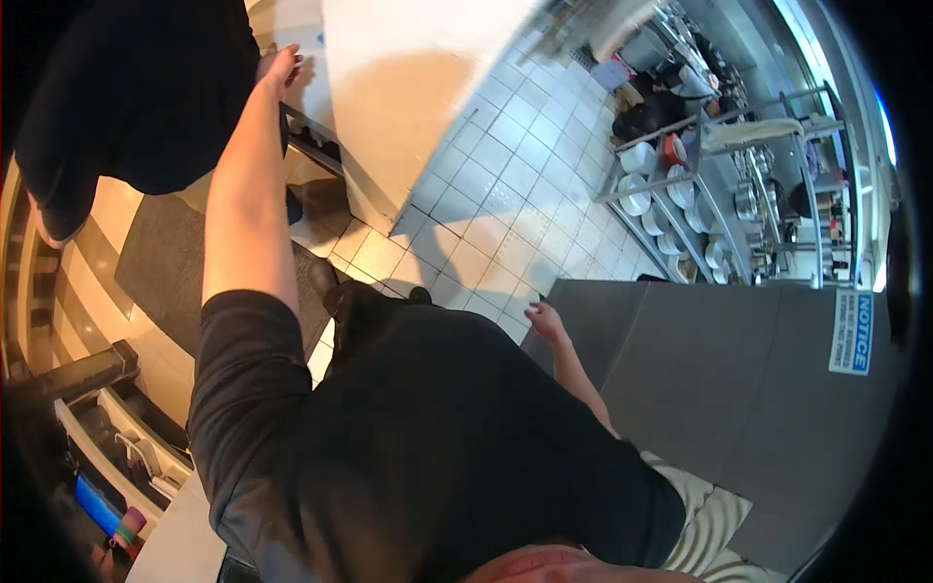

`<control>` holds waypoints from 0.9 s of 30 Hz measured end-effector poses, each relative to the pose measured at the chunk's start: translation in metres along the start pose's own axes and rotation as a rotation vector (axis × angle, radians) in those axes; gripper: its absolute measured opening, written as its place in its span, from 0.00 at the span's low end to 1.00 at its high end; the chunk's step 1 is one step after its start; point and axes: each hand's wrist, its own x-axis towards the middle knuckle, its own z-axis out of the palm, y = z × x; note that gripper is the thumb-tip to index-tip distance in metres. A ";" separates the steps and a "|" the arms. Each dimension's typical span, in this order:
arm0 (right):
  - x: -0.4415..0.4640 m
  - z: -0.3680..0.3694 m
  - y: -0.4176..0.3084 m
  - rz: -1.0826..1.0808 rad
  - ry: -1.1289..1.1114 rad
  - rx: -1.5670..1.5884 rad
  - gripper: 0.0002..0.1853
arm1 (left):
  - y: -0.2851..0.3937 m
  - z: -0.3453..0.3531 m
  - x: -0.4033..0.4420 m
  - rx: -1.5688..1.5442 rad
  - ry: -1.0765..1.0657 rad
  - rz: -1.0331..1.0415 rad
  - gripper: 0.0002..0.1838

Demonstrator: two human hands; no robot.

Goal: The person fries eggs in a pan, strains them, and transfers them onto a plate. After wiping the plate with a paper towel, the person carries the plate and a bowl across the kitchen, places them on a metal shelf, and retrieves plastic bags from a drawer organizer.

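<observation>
My left arm reaches out toward the top left, and my left hand [280,68] is beside the dark clothing of another person [136,87], near the edge of a pale surface [389,87]. Its fingers look loosely bent and apart, with nothing visible in them. Lower and to the right, my right hand [546,321] hangs by the near edge of a dark grey panel [700,369], fingers slightly curled and apart, holding nothing.
Metal shelves [709,194] with bowls and pans stand at the upper right. A notice sign [851,332] is on the grey panel. Pale floor tiles [486,185] and a dark mat [175,262] show below. Drawer-like compartments [131,452] with items sit at the lower left.
</observation>
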 end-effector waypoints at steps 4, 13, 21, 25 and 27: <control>-0.036 -0.077 -0.237 -0.369 0.298 0.331 0.18 | 0.024 -0.004 0.048 -0.108 -0.069 -0.054 0.21; -0.061 -0.140 -0.595 -1.193 1.128 -0.310 0.11 | 0.038 -0.023 0.265 0.249 -0.009 0.213 0.22; 0.027 -0.138 -0.670 -0.948 1.581 -0.866 0.10 | 0.082 -0.008 0.420 0.826 0.157 0.733 0.25; 0.044 -0.133 -0.679 -0.925 1.569 -0.915 0.10 | 0.117 -0.005 0.428 0.884 0.124 0.744 0.24; 0.045 -0.132 -0.679 -0.921 1.563 -0.931 0.10 | 0.120 -0.005 0.439 0.899 0.121 0.758 0.24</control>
